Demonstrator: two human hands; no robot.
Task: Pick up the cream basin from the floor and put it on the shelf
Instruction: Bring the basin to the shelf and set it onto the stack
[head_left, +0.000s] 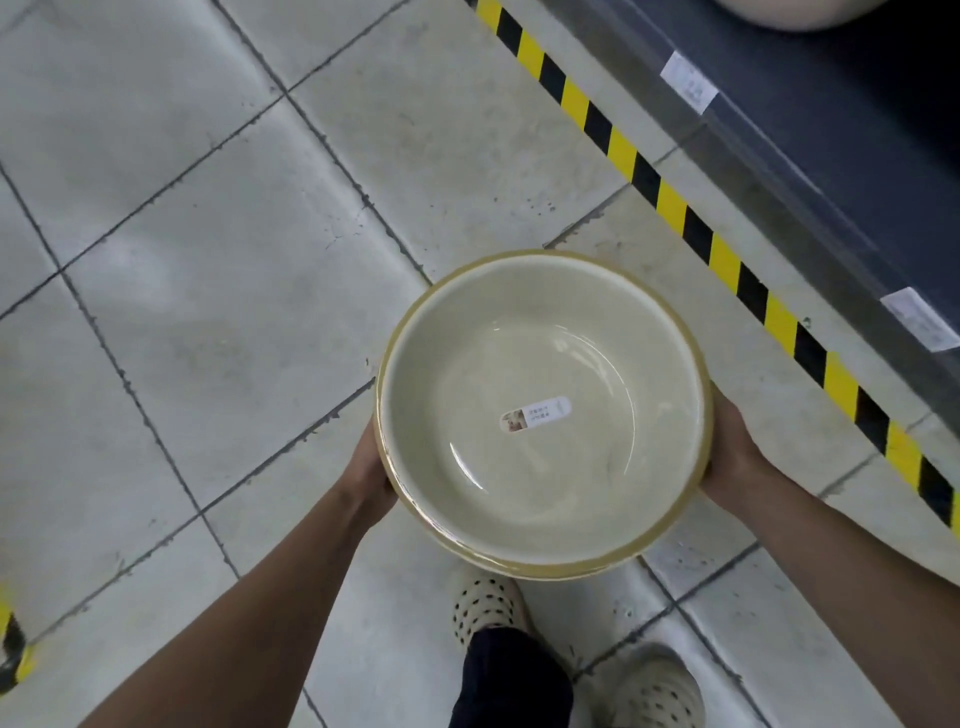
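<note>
You've got the round glossy cream plastic basin with the tan rim in both hands, held mouth up and clear of the grey tiled floor, roughly level. Left hand is on the left side of the rim, right hand on the right side, opposite each other. Both grips are wrapped on the basin's outer wall; the fingers run under the rim, so you can't see how far they curl. Small white oval sticker sits in the middle of the basin bottom, text too small to read. The basin's near edge overlaps your left cream perforated clog; the other clog is further right, and a dark trouser leg shows between them. Dark grey shelf is at upper right, apart from the basin, with two white price labels on its front edge. Yellow-and-black striped tape runs along the floor between basin and shelf. A pale rounded item sits on the shelf, cut off at the top of view.
</note>
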